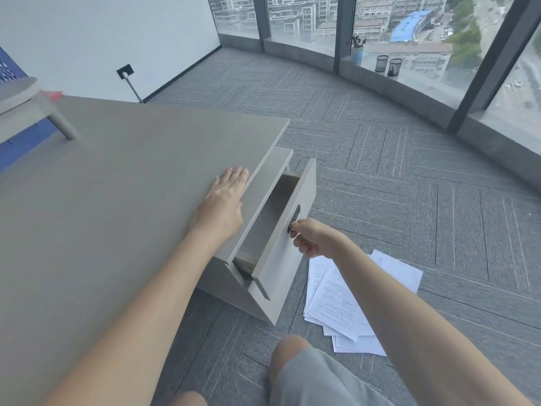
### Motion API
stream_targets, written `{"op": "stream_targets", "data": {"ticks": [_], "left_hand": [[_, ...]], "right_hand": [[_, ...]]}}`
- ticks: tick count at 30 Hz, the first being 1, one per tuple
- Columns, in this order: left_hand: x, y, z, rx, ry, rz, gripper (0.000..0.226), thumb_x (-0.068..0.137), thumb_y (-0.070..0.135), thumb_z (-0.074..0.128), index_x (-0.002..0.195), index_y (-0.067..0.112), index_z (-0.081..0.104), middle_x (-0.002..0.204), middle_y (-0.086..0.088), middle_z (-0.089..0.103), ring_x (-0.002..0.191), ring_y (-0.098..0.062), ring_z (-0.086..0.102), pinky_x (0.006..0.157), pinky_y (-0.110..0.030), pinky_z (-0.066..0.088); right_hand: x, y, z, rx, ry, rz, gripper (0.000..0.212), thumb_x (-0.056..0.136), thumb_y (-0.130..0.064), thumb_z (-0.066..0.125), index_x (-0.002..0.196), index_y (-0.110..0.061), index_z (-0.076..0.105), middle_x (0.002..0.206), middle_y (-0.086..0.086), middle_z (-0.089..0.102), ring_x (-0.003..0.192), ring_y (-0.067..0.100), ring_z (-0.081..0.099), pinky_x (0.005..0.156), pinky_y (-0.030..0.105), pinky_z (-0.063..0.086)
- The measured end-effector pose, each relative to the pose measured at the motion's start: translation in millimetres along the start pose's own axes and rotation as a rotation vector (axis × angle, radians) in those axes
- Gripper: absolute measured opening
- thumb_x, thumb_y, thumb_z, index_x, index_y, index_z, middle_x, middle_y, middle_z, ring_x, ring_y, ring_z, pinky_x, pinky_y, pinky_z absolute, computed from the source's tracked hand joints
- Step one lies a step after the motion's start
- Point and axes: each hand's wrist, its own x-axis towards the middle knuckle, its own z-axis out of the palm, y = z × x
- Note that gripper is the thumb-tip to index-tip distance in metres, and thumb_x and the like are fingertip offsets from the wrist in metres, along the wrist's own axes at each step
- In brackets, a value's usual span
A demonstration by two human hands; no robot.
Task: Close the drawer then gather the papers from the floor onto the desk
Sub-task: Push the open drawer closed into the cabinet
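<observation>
- The drawer (272, 227) hangs open under the desk (117, 200); I judge closing it is the step in hand.
- My right hand (314, 237) has its fingers pinched shut on the drawer's dark handle (293, 218).
- My left hand (224, 200) lies flat, fingers spread, holding nothing.
- Next: push inward; the papers (345, 306) wait on the floor below my right fingers.

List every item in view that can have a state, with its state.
drawer: pulled open, looks empty
papers: loose pile on the floor
desk: bare where visible
left hand: flat on the desk
right hand: at the drawer's dark handle
mesh cups: upright on the sill
</observation>
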Motion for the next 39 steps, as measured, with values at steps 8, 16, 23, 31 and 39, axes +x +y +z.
{"op": "stream_targets", "data": {"ticks": [8,16,23,31,39], "left_hand": [[0,-1,1,0.000,0.010,0.003,0.070,0.095,-0.002,0.045,0.156,0.014,0.014,0.166,-0.004,0.016,0.154,-0.021,0.011,0.125,-0.032,0.006],[0,-3,3,-0.007,0.015,0.006,0.071,0.094,-0.002,0.045,0.156,0.014,0.015,0.166,-0.003,0.017,0.154,-0.021,0.011,0.125,-0.032,0.005],[-1,-4,3,-0.012,0.015,-0.003,0.071,0.095,-0.003,0.045,0.156,0.015,0.014,0.166,-0.002,0.015,0.154,-0.019,0.009,0.125,-0.032,0.005],[-1,-1,5,0.019,0.026,0.006,0.073,0.093,-0.006,0.044,0.156,0.014,0.012,0.166,-0.003,0.014,0.154,-0.020,0.009,0.124,-0.031,0.003],[-3,1,6,0.069,0.021,0.031,0.079,0.089,-0.009,0.045,0.156,0.011,0.009,0.166,-0.006,0.011,0.154,-0.022,0.007,0.123,-0.032,0.002]], "right_hand": [[14,-10,13,0.024,-0.036,0.012,0.037,0.105,-0.027,0.030,0.074,-0.014,0.045,0.063,0.004,0.042,0.047,0.015,0.034,0.036,0.012,0.022],[23,-17,24,0.024,-0.066,-0.001,0.036,0.105,-0.028,0.030,0.075,-0.015,0.044,0.063,0.004,0.044,0.049,0.017,0.036,0.045,0.022,0.024],[32,-26,36,-0.019,-0.066,-0.022,0.035,0.103,-0.029,0.030,0.075,-0.016,0.045,0.065,0.003,0.047,0.050,0.018,0.040,0.050,0.023,0.028],[40,-26,40,-0.024,-0.071,-0.035,0.033,0.102,-0.026,0.030,0.074,-0.016,0.044,0.065,0.002,0.047,0.050,0.017,0.039,0.052,0.024,0.028],[43,-33,42,-0.088,-0.062,-0.056,0.026,0.094,-0.015,0.032,0.071,-0.017,0.044,0.063,0.001,0.047,0.049,0.016,0.038,0.050,0.024,0.025]]}}
